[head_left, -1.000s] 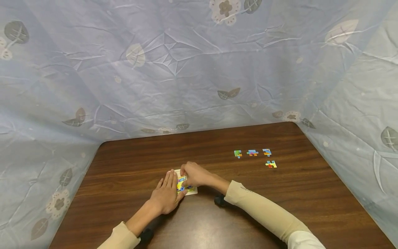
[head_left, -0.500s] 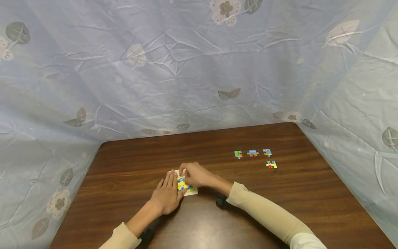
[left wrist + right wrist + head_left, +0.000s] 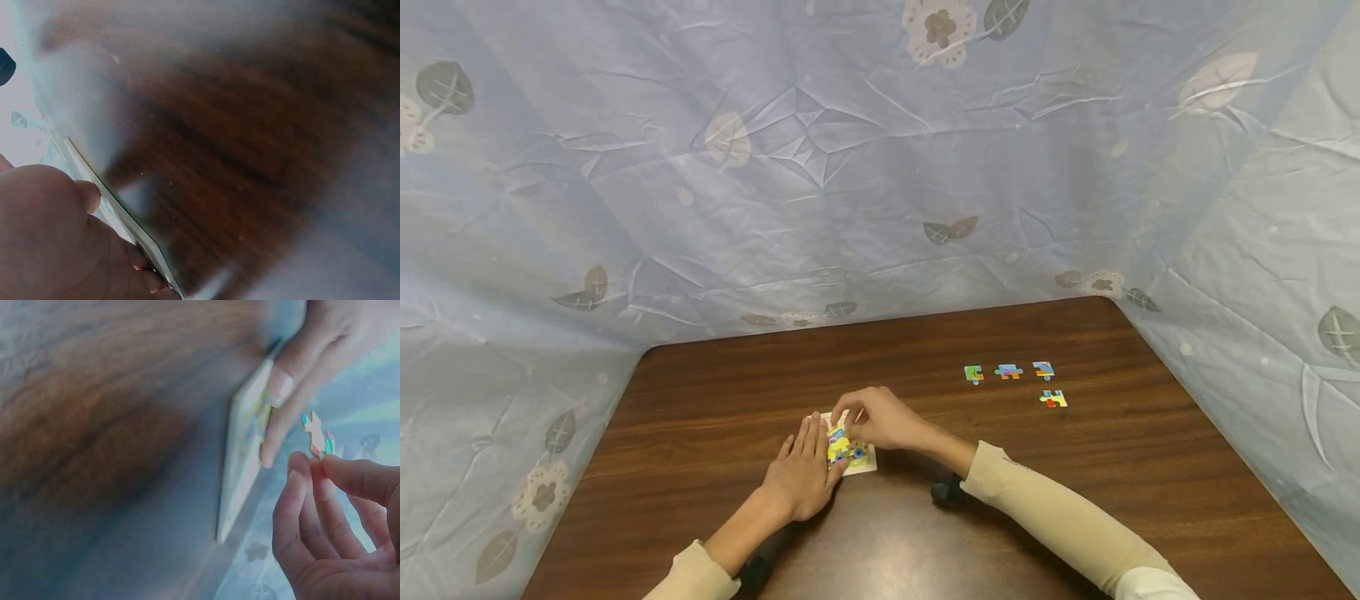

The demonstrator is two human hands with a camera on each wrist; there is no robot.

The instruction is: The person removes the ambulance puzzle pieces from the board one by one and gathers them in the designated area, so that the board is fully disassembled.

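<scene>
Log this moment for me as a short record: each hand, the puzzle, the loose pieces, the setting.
left hand: left hand rests on the puzzle board, fingers straight
right hand: right hand pinches a puzzle piece between thumb and fingers, apart from the board
board: pale border, yellow and blue picture, partly hidden by the hands
loose pieces: four; three in a row, one nearer the person
surface: dark brown wooden table
backdrop: pale blue cloth with leaf and flower prints

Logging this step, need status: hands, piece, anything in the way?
Right hand pinching piece, clear of board. Left hand on board's left side, covering part. Four loose pieces off right, not in the way.
</scene>
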